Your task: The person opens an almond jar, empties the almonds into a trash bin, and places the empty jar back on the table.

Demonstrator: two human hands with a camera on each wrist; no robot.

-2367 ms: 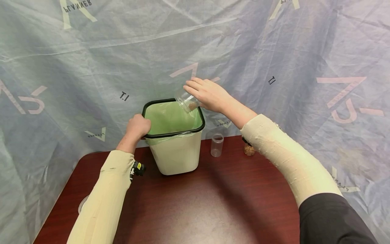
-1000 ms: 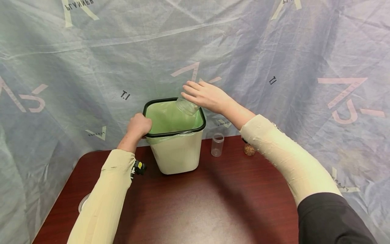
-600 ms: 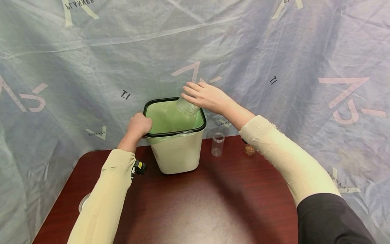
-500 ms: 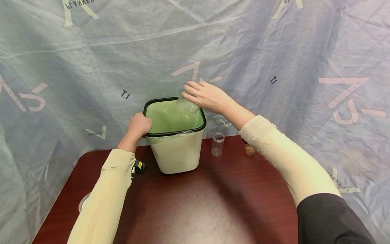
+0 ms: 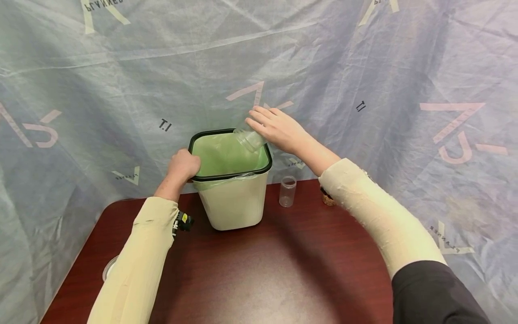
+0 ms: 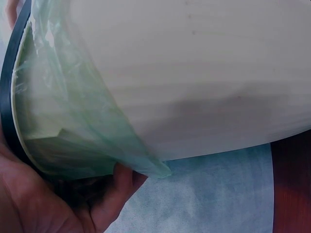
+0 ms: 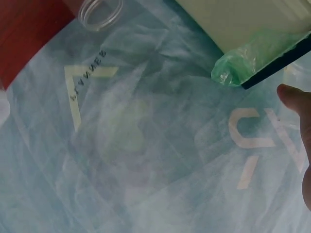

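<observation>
Nearest is the table [image 5: 251,274], dark red with a wood-like grain and a pale patch of glare; at its left side a round, clear-rimmed item [image 5: 107,269] is partly covered by the person's pale left sleeve [image 5: 129,265]. Beyond the glare stands the bin [image 5: 232,207], upright, cream-white and smooth, narrowing toward its base, with a black band [image 5: 226,177] round its squarish mouth. A thin, see-through green bag [image 5: 214,155] lines it, and its crinkled edge hangs out below the band. The left hand [image 5: 184,164] grips the rim at the bin's left corner, the left wrist view showing its fingers bent under the bag's edge. Right of the bin, a clear jar [image 5: 287,193] stands upright on the table, its neck ringed with ridges; farther right, a small container of brown bits [image 5: 328,200] is half hidden by the right sleeve [image 5: 360,198]. Above the bin's far right corner, the right hand [image 5: 279,129] holds another jar [image 5: 250,141], clear, shiny and ridged at the neck, tilted with its mouth over the bin's opening; its contents are too faint to tell. Behind everything hangs a creased grey-blue sheet [image 5: 162,81] printed with pink and yellowish shapes.
</observation>
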